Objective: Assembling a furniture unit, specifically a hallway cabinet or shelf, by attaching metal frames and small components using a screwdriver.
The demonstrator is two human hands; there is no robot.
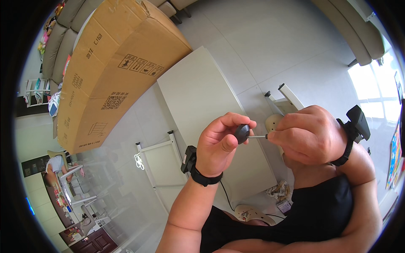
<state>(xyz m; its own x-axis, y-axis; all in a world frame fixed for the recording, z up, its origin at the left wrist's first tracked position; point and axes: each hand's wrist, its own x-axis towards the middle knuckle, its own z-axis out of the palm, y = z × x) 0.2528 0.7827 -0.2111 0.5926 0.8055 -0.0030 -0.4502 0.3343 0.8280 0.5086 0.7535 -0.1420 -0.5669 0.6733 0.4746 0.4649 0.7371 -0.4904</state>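
My left hand [217, 141] pinches a black, rounded, knob-like piece [241, 133] between thumb and fingers. A thin metal shaft [256, 136] runs from that piece to my right hand [303, 135], whose fingers are closed round the shaft's dark end. Whether shaft and knob are one tool or two parts I cannot tell. Both hands are raised over a pale flat panel [202, 92] on the floor. Black straps with small devices sit on both wrists.
A large cardboard box [105, 84] stands at the left. White metal frames lie on the floor, one [160, 154] left of the panel, another [291, 97] beyond my right hand. A crumpled bag [280, 192] rests near my feet. Sofas edge the room; another person [55, 168] sits far left.
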